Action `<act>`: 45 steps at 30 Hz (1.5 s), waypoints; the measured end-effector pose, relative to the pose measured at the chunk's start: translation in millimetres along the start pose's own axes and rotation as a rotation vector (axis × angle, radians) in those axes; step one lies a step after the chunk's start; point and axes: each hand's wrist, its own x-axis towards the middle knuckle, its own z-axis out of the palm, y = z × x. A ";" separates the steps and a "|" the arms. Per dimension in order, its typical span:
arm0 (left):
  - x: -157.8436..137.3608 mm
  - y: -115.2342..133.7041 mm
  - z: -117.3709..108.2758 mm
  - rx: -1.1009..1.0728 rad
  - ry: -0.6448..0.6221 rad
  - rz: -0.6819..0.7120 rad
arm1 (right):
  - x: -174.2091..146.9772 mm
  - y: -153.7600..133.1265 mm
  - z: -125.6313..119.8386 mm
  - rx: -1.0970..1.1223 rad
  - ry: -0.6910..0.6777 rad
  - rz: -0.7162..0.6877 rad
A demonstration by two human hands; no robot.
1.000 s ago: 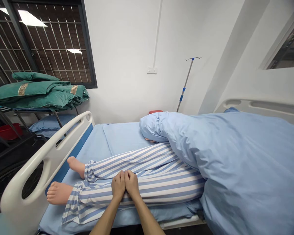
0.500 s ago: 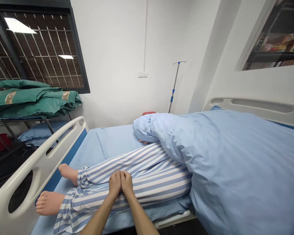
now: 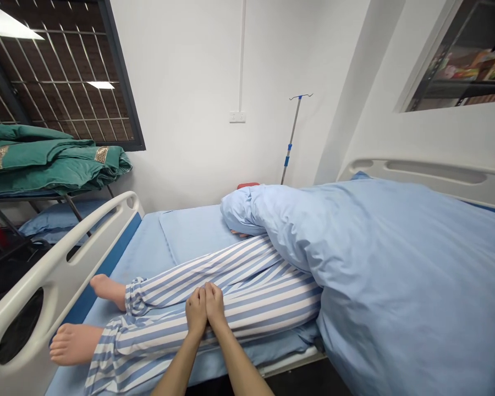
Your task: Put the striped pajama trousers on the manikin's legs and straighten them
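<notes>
Side by side, my left hand point(image 3: 196, 309) and my right hand point(image 3: 214, 303) rest on the nearer leg of a lying figure, around the knee or shin. Both hands touch each other, with fingers curled down and closed on the blue-and-white striped trouser leg point(image 3: 264, 308); the fingertips are hidden. The bare feet point(image 3: 76, 344) look smooth, like a manikin's, and point left. A thick light blue quilt point(image 3: 396, 264) is folded back over the upper body, and a bit of a hand shows under its edge.
The hospital bed has a white footboard point(image 3: 61, 275) at left and a headboard point(image 3: 437, 173) at right. An IV pole point(image 3: 291, 140) stands behind it. Green folded bedding point(image 3: 58, 162) lies on a metal-framed stand beneath the barred window point(image 3: 66, 71).
The view has shifted slightly, so the surroundings appear a little further left and higher. My hands stay together on the leg, the fingers looking a little more curled.
</notes>
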 end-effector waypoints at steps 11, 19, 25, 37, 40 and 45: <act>-4.3 7.1 0.4 0.438 -0.139 0.087 | 3.9 3.1 -25.8 -0.357 -0.100 -0.118; -2.7 3.9 2.2 0.400 -0.162 0.057 | 0.6 -15.4 -27.8 -0.454 -0.089 -0.176; -3.1 4.0 3.2 0.313 -0.134 0.029 | -7.3 -4.1 -28.3 -0.442 -0.077 -0.152; 3.5 14.5 1.6 0.157 -0.151 0.016 | 0.5 -4.7 -32.2 -0.190 -0.081 -0.064; 9.5 32.3 4.1 0.039 -0.100 0.010 | 11.1 -2.0 -35.9 0.001 -0.061 0.000; 8.2 61.3 15.5 -0.175 0.028 -0.084 | 24.1 3.5 -44.1 0.287 -0.052 0.171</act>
